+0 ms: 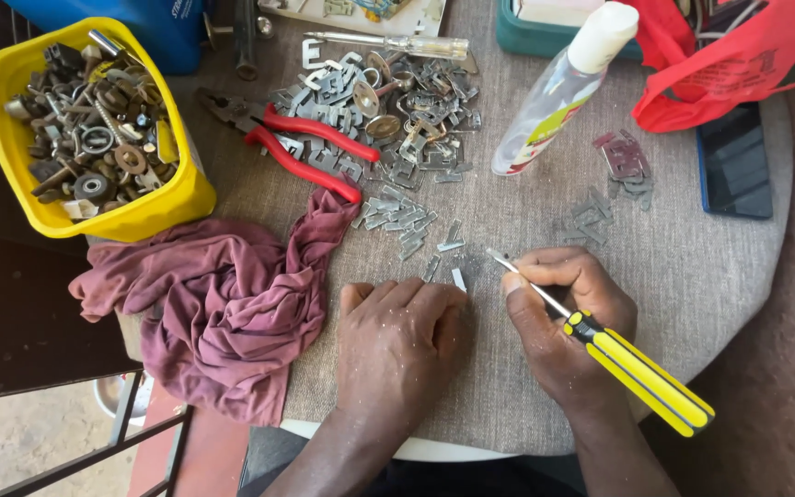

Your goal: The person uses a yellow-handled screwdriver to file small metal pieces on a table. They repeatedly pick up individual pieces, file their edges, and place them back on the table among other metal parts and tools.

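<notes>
Left hand (397, 336) flat, palm down, fingers curled pointing 12 o'clock. Right hand (568, 317) at its 3 o'clock, fist-gripped, thumb pointing 10 o'clock. Forearms enter from 6 o'clock.

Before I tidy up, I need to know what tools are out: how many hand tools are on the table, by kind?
Screwdrivers: 2, yellow-handled in the right hand, clear-handled at the back
Pliers: 1, red-handled
Total: 3

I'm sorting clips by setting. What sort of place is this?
Probably a small repair or hardware workbench, perhaps outdoors. The right hand holds a yellow screwdriver over small metal pieces, beside red-handled pliers and a yellow tub of washers and bolts.
</notes>
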